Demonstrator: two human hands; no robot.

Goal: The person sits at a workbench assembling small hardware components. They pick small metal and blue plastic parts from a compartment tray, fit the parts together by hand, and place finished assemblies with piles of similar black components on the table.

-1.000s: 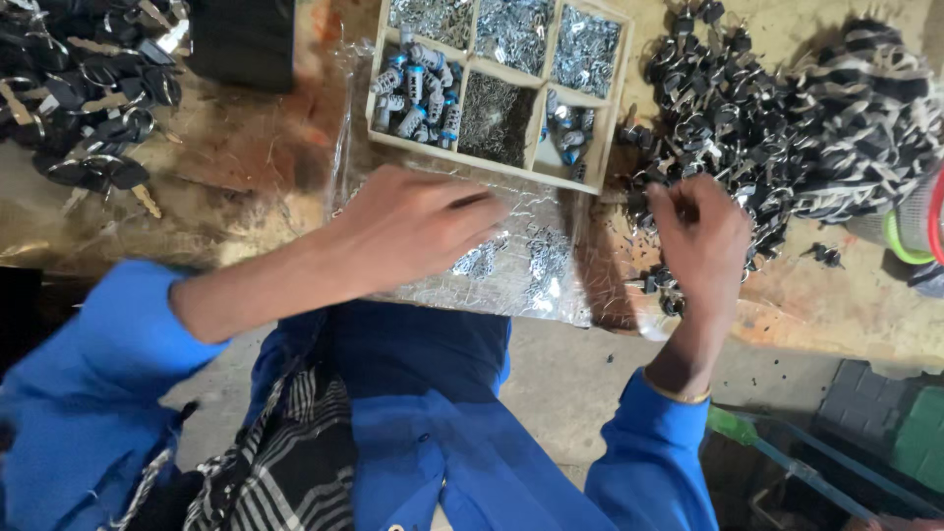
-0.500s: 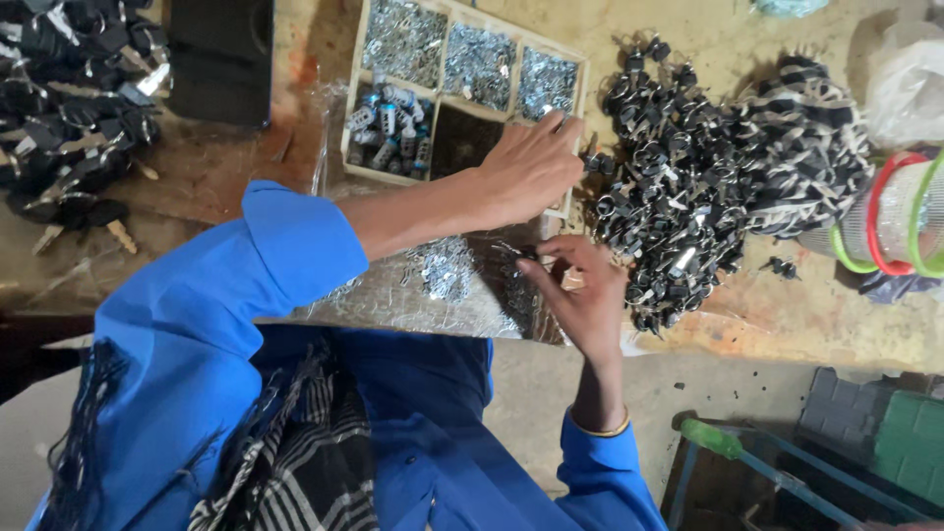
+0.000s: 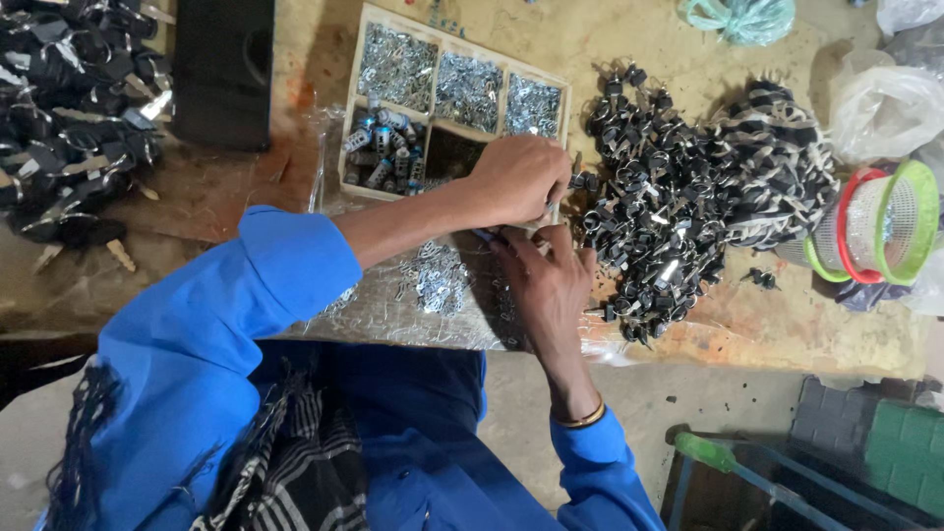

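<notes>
1. Where the two hands meet above a crinkled clear plastic sheet [image 3: 393, 315], the left hand [image 3: 521, 179] curls knuckles-up with its fingers bunched together over something too small to make out.
2. The right hand [image 3: 546, 285] sits just at 6 o'clock of it, fingers [image 3: 511, 246] pointing up and pinched close to the left fingertips; whether they clamp a part I cannot tell.
3. Loose, shiny metal clips [image 3: 438, 280] lie scattered on the sheet at 9 o'clock of the right hand.
4. A shallow wooden tray [image 3: 454, 123] with square compartments lies at 11 o'clock of the hands, its upper cells holding glittering metal bits, one lower cell holding small blue-and-silver cylinders [image 3: 383, 147].
5. A heaped, tangled pile of black pieces [image 3: 688, 197] with pale metal tabs lies at 3 o'clock, touching distance from the hands.
6. The table [image 3: 767, 315] is worn, stained wood.
7. Nested round mesh baskets [image 3: 880, 221], rimmed red and green, stand at the far 3 o'clock edge.
</notes>
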